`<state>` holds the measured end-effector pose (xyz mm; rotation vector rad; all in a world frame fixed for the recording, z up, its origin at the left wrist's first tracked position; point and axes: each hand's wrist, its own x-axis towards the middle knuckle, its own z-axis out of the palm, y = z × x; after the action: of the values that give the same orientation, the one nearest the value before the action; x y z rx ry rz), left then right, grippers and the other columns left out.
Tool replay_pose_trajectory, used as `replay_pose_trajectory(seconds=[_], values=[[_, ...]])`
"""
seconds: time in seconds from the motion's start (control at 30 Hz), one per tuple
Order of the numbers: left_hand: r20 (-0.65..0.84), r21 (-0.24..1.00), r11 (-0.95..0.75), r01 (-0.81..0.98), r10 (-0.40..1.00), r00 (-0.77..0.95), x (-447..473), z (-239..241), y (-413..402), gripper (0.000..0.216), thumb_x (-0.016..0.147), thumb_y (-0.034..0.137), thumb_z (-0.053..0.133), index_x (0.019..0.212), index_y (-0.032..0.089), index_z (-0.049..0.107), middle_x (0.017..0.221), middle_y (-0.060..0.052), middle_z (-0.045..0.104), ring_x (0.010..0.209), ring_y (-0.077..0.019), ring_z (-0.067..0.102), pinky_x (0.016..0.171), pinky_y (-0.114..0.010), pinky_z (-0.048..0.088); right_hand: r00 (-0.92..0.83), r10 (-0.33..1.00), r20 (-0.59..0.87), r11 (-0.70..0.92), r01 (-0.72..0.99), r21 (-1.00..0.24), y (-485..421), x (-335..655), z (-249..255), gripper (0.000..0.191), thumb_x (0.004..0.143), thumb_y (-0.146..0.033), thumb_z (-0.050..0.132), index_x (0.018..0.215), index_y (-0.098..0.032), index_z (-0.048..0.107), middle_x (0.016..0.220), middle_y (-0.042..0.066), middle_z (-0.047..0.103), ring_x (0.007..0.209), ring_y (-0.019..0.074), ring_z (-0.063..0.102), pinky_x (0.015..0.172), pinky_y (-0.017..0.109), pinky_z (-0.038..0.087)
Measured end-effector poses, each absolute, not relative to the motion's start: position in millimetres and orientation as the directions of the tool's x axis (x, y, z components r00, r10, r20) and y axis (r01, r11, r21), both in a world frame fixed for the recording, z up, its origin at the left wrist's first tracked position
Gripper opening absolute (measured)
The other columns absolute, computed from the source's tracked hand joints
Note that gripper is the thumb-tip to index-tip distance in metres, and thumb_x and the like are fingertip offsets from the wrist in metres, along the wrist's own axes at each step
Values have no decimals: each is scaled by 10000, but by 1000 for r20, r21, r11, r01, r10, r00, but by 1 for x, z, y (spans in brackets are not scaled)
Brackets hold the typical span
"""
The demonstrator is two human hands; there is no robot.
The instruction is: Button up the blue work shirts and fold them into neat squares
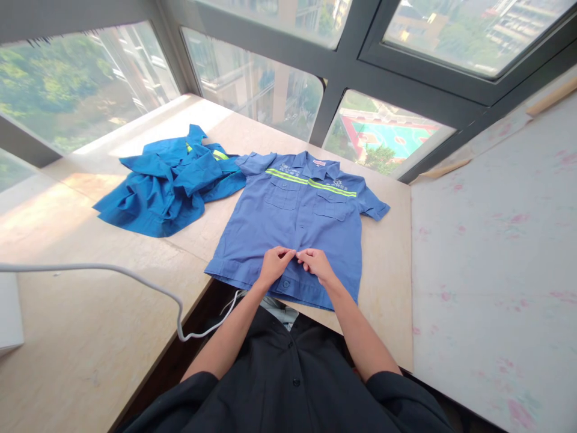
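A blue shirt (pixel 288 225) lies front up across the tabletop (pixel 387 282), in the middle of the frame. Both hands meet low on its front opening: the left hand (pixel 276 264) and right hand (pixel 313 263) each have thumb and fingers drawn into a pinch on the cloth, fingertips nearly touching. Whether a button sits between them cannot be told.

The hem, with its button (pixel 286 284), reaches past the near edge at lower centre, so a tug toward the body could drag the shirt askew or let it slide off. Uneven pulling by the two hands might pucker the front. At upper left, a crumpled garment (pixel 162 189) meets one sleeve and could be dragged along. The loose cable (pixel 90 266) runs near the left forearm, which might snag it.
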<state>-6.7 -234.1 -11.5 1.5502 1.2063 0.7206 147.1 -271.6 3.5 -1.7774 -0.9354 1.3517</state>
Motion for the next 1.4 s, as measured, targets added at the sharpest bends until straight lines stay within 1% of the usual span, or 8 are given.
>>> replay_pose_trajectory(seconds=[0.23, 0.4, 0.53, 0.7, 0.9, 1.03, 1.17, 1.4], values=[[-82, 881, -8, 473, 982, 170, -2, -15, -234, 239, 854, 308, 549, 757, 163, 713, 761, -39, 714, 720, -156, 621, 725, -275, 463, 221, 889, -401, -431, 105, -896, -278, 147, 4, 280, 706, -453, 660, 628, -187, 626, 427, -56, 485, 390, 81, 373, 404, 216, 273], [-176, 907, 64, 416, 956, 237, -6, -8, -231, 348, 883, 401, 497, 733, 160, 698, 689, -19, 689, 683, -152, 616, 673, -257, 459, 218, 902, -373, -407, 134, -904, -280, 148, 1, 302, 731, -479, 646, 651, -188, 630, 434, -54, 488, 406, 95, 402, 419, 223, 302], [-175, 923, 58, 380, 944, 281, -4, -3, -231, 346, 814, 499, 617, 860, 172, 719, 752, -12, 715, 681, -152, 628, 662, -250, 468, 198, 913, -356, -393, 198, -898, -279, 147, -1, 290, 765, -466, 602, 657, -197, 614, 440, -53, 488, 416, 103, 421, 425, 226, 313], [-171, 876, 18, 481, 946, 276, -2, -6, -228, 235, 811, 403, 629, 791, 193, 733, 741, -11, 728, 694, -157, 644, 667, -253, 441, 185, 924, -335, -371, 223, -901, -280, 147, -2, 260, 785, -433, 571, 665, -203, 577, 461, -55, 495, 431, 103, 438, 440, 219, 327], [-212, 800, 1, 601, 936, 280, 0, -2, -222, 276, 838, 373, 578, 670, 187, 694, 655, 0, 685, 649, -153, 607, 623, -253, 378, 168, 928, -333, -364, 221, -905, -281, 148, -4, 243, 788, -435, 559, 707, -207, 583, 483, -55, 497, 444, 115, 448, 450, 229, 330], [-236, 760, -18, 650, 924, 302, 2, 2, -221, 279, 829, 449, 602, 707, 214, 689, 709, -13, 707, 681, -175, 617, 629, -263, 376, 146, 940, -308, -337, 264, -904, -281, 149, -5, 287, 815, -463, 544, 682, -209, 562, 474, -48, 494, 453, 122, 457, 473, 237, 343], [-250, 742, -42, 669, 909, 333, 3, 2, -218, 264, 846, 439, 591, 742, 216, 687, 764, -21, 719, 725, -179, 624, 639, -262, 374, 134, 948, -287, -315, 291, -903, -281, 148, -5, 278, 826, -446, 528, 688, -207, 560, 476, -56, 492, 447, 110, 451, 486, 229, 351], [-257, 764, 46, 644, 937, 237, 5, 2, -222, 303, 877, 429, 541, 727, 193, 657, 722, -1, 682, 703, -150, 586, 650, -254, 343, 189, 949, -254, -298, 266, -917, -278, 144, -8, 223, 792, -391, 546, 685, -199, 580, 511, -50, 516, 467, 112, 474, 513, 236, 380]])
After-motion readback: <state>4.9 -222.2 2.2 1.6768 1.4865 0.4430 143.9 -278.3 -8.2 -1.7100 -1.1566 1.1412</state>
